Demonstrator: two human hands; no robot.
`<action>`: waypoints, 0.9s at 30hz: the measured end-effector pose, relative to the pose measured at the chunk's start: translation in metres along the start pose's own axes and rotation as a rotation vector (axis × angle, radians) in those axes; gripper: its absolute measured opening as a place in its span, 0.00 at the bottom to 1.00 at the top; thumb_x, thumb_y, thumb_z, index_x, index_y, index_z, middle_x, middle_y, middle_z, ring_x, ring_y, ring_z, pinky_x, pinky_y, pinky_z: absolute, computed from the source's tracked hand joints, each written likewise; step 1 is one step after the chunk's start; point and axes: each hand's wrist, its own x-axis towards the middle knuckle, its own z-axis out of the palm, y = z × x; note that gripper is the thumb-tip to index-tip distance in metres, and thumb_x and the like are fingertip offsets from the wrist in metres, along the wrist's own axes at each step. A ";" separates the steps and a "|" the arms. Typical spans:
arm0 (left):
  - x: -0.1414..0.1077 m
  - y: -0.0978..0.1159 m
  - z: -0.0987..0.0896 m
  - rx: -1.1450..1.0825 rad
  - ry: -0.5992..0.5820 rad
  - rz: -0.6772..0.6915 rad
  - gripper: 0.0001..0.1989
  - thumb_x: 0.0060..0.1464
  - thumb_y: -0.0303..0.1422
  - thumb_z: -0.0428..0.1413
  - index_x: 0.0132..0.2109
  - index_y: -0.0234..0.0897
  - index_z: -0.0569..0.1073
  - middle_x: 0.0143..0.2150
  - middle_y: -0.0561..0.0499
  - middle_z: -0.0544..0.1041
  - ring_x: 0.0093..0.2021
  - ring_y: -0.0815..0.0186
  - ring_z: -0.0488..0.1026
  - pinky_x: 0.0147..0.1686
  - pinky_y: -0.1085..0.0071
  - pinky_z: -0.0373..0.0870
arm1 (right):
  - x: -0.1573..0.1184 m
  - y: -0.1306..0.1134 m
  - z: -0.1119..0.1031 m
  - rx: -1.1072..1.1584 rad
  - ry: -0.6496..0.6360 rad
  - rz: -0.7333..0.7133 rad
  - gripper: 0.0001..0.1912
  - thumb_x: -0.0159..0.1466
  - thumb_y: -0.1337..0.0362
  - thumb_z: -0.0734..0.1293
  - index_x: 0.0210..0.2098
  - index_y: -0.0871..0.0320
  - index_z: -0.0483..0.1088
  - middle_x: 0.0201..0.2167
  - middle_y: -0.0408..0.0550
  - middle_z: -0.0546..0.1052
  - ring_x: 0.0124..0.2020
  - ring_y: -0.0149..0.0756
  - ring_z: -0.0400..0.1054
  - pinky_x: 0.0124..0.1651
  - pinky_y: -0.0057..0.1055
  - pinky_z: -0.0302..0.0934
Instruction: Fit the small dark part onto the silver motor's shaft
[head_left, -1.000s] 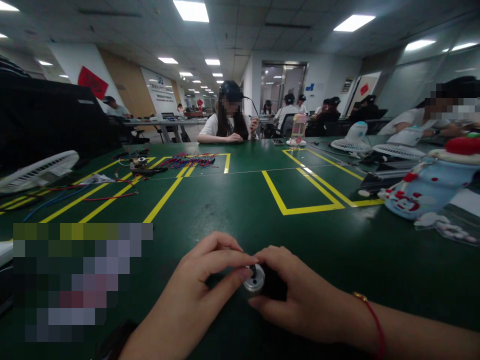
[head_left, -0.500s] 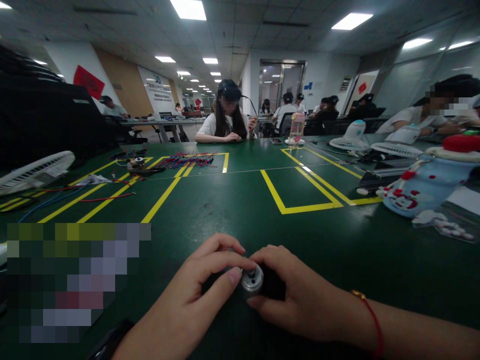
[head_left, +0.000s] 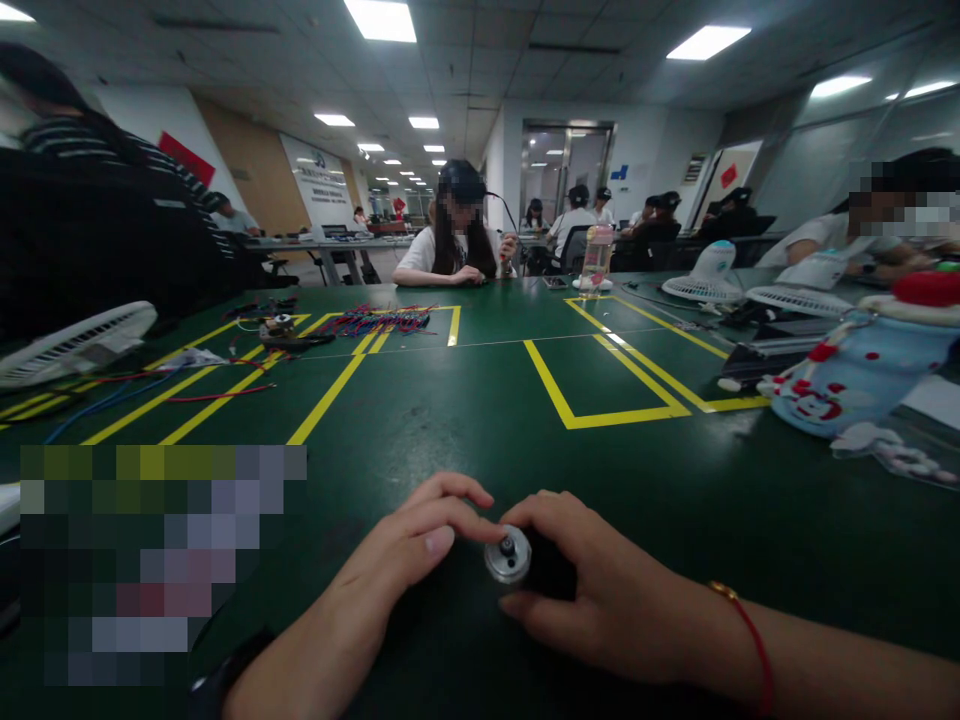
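Note:
Upright on the green table (head_left: pixel 420 400) stands a small cylindrical motor (head_left: pixel 508 562), its silver end face turned up with a dark raised centre and a small hole. My right hand (head_left: pixel 592 590) grips it from the right between thumb and fingers; a red cord bracelet is on that wrist. On its left side is my left hand (head_left: pixel 405 550), open, the index fingertip at the rim of the motor and the thumb held apart from it. The motor's lower body lies in shadow, partly hidden by my right hand.
Red and blue wires (head_left: pixel 390 320) lie in a heap beyond, within yellow tape lines. On the right are a light blue bottle (head_left: pixel 825 370) and white fans (head_left: pixel 705 285). Across the table sits a person (head_left: pixel 457 230). Another white fan (head_left: pixel 90 345) lies left; a blurred patch covers the lower left.
My left thumb has lifted away from the motor and its index finger has drawn back to the rim, uncovering the end face. My right hand keeps its grip.

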 end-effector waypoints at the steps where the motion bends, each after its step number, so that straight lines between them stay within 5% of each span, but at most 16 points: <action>1: 0.001 -0.001 0.000 -0.008 0.002 0.000 0.18 0.60 0.38 0.44 0.41 0.41 0.78 0.49 0.46 0.68 0.51 0.52 0.65 0.54 0.55 0.55 | 0.000 0.000 0.000 0.002 -0.002 0.000 0.17 0.56 0.64 0.69 0.45 0.52 0.67 0.40 0.42 0.73 0.39 0.37 0.63 0.42 0.34 0.57; 14: -0.003 -0.017 -0.008 -0.429 0.193 -0.097 0.18 0.64 0.36 0.42 0.43 0.36 0.76 0.39 0.46 0.73 0.38 0.61 0.68 0.42 0.64 0.65 | -0.001 -0.003 -0.002 0.020 -0.007 0.027 0.16 0.56 0.65 0.70 0.44 0.54 0.68 0.39 0.45 0.72 0.39 0.37 0.65 0.40 0.34 0.59; 21: 0.001 -0.022 -0.009 -0.310 0.252 -0.183 0.17 0.64 0.38 0.44 0.38 0.36 0.75 0.29 0.51 0.72 0.28 0.67 0.65 0.29 0.71 0.62 | -0.002 -0.002 -0.002 0.036 -0.011 0.037 0.16 0.56 0.65 0.69 0.45 0.53 0.67 0.40 0.45 0.72 0.40 0.37 0.65 0.41 0.34 0.59; 27: 0.002 -0.024 -0.009 -0.197 0.265 -0.205 0.17 0.63 0.40 0.45 0.39 0.36 0.75 0.28 0.51 0.71 0.28 0.66 0.65 0.29 0.71 0.61 | -0.003 -0.001 -0.001 0.032 -0.002 0.022 0.17 0.55 0.66 0.69 0.45 0.54 0.67 0.40 0.45 0.73 0.40 0.37 0.65 0.41 0.34 0.59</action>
